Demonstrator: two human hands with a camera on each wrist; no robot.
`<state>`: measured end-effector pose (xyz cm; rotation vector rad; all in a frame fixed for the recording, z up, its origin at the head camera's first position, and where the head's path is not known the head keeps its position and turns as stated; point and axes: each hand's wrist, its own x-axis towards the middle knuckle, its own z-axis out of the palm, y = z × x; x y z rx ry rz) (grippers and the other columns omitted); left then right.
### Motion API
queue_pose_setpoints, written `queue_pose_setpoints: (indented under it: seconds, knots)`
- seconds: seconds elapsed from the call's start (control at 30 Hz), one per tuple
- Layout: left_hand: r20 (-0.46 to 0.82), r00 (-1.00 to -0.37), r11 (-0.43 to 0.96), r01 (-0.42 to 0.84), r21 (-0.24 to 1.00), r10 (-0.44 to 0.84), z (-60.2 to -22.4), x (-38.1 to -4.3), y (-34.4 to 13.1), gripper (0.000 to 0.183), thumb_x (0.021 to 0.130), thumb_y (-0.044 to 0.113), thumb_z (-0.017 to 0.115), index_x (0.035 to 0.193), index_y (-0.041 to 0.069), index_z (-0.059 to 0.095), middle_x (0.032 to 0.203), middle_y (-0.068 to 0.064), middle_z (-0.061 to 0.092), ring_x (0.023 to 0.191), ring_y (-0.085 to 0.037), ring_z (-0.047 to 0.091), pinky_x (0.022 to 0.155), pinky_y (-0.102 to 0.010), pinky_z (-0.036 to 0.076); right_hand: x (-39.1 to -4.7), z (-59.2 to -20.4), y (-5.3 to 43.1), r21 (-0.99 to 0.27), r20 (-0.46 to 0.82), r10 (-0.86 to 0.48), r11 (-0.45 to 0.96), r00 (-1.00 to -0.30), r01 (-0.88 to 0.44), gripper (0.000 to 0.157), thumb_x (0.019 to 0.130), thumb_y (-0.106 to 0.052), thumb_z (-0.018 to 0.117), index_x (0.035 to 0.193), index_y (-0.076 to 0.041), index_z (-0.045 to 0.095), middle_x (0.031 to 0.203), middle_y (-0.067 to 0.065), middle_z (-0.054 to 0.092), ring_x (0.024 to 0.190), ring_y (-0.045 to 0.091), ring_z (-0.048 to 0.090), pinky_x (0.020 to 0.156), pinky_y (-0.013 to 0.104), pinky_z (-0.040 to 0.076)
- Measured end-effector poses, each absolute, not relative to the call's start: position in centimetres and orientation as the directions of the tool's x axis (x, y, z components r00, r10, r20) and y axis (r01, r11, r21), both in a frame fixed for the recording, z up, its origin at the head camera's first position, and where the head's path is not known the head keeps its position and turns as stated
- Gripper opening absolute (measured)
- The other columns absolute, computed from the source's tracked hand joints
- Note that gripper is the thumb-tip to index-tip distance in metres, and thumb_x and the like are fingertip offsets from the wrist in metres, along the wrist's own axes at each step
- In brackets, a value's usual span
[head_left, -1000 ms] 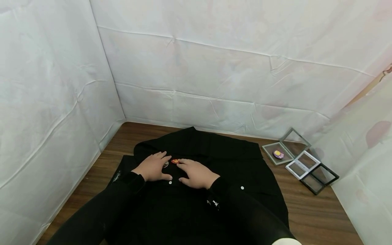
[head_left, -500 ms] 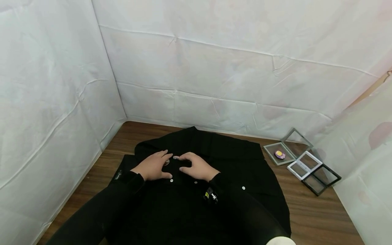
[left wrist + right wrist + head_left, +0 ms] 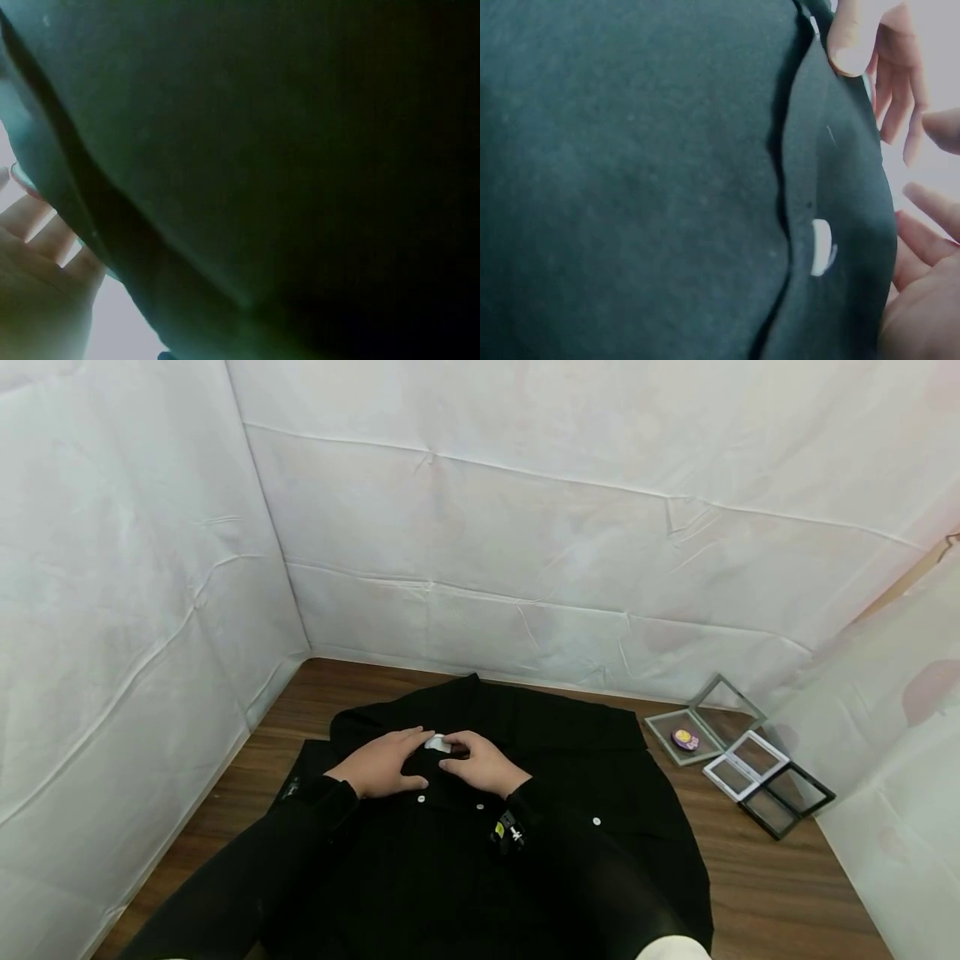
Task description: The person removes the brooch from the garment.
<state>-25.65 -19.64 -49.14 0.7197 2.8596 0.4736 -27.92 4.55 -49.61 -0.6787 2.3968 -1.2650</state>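
Observation:
A black garment [image 3: 585, 743] with white buttons lies spread on the wooden table. Between my hands a small badge [image 3: 437, 743] turns a whitish side up. My right hand [image 3: 483, 768] pinches its right edge, fingers bent. My left hand [image 3: 378, 766] rests on the cloth with fingers extended, fingertips right at the badge's left edge. In the right wrist view, the left thumb [image 3: 847, 56] lies on the garment's edge near one white button, with another button [image 3: 821, 247] lower down. The left wrist view is mostly dark cloth, my left hand [image 3: 45, 300] at its corner.
To the right stand several small hinged clear-windowed cases: a grey-green one [image 3: 663, 747] holding a purple-and-yellow badge [image 3: 685, 740], a white one [image 3: 723, 777] and a black one [image 3: 772, 822]. White sheeting [image 3: 525, 527] walls the table's back and sides.
My right fingers have tipped the orange-red badge up from the cloth, and it now shows whitish. My left hand has shifted slightly toward it, covering a second badge seen before.

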Motion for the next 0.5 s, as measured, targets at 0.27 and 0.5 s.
queue_pose_setpoints:
  seconds: [0.27,0.5]
  knots:
    - [-0.095,-0.875,0.852,0.431,0.296,0.475,-49.3,-25.8,-19.6,0.085,0.093,0.055,0.072,0.161,0.017,0.038,0.164,-0.017,0.035,0.15,-0.039,0.031,0.122,-0.056,0.022,-27.6,-49.7,3.6,-0.603,-0.037,-0.59,0.657,-0.807,-0.452,0.048,0.104,-0.026,0.062,0.147,-0.006,0.056,0.153,0.009,0.048,0.139,0.025,0.047,0.114,0.041,0.039]
    - [-0.151,-0.877,0.869,0.404,0.286,0.457,-49.0,-26.1,-19.6,0.084,0.094,0.058,0.069,0.161,0.018,0.039,0.164,-0.017,0.033,0.151,-0.039,0.029,0.122,-0.056,0.021,-27.0,-49.8,3.4,-0.354,-0.084,-0.6,0.765,-0.796,-0.539,0.055,0.103,-0.037,0.061,0.152,-0.013,0.053,0.163,0.005,0.037,0.147,0.026,0.037,0.118,0.047,0.033]
